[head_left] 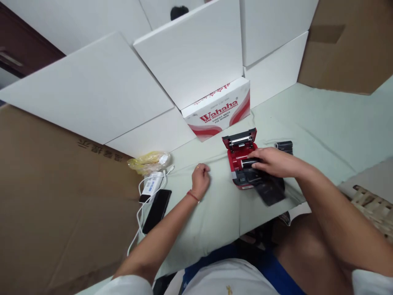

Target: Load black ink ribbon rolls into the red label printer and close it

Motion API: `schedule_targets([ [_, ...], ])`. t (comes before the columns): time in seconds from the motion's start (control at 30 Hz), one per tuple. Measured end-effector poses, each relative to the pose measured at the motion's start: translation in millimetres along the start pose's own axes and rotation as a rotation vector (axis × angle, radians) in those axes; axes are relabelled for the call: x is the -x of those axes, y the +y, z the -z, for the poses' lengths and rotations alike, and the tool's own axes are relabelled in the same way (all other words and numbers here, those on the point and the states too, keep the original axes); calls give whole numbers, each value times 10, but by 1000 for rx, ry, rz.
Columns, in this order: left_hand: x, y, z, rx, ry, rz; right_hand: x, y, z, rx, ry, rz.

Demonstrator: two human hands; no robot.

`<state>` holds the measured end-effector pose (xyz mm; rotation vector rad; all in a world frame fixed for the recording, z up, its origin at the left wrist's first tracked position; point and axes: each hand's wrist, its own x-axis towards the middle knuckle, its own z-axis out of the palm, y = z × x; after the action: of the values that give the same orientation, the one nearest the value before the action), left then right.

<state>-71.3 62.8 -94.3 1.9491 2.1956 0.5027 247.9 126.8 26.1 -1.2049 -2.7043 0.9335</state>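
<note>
A small red-and-black printer stands on the cloth-covered table with its lid raised. Over its open red compartment, my right hand grips a black paper roll with a pale core end. Below that hand, a dark translucent sheet is blurred; whether it joins the roll I cannot tell. Another dark roll lies just beyond my right wrist, partly covered. My left hand rests on the cloth left of the printer, fingers curled in, with nothing visible in them.
A white-and-red Wahaha box leans against white panels at the back. On the left lie a black phone, a white cable, a small white box and a yellow plastic bag. Cardboard stands at the left.
</note>
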Motion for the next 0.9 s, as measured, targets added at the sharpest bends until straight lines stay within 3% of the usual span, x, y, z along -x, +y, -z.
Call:
schedule_targets([
  [0.03,101,100,32,55,27,-36,-91,-53,-80,93,22,-78],
  [0.13,430,485,158,485,136,-344,-255,-181,-221,267,59,-243],
  [0.27,730,964,315,590,13,-550,-367,-309,-228,324,57,-297],
  [0.47,784,1187,377,425,-167,-484,-508,-328,-232,371,52,-333],
  [0.67,798,1310,475,243,-213,-420,-572,-264,-275,366,67,-318],
  [0.8,799,1451,523,130,-223,-381,-403,-341,-162,306,71,-179],
  [0.9,791,1537,525,124,-238,-365,-234,-389,-51,186,301,-35],
])
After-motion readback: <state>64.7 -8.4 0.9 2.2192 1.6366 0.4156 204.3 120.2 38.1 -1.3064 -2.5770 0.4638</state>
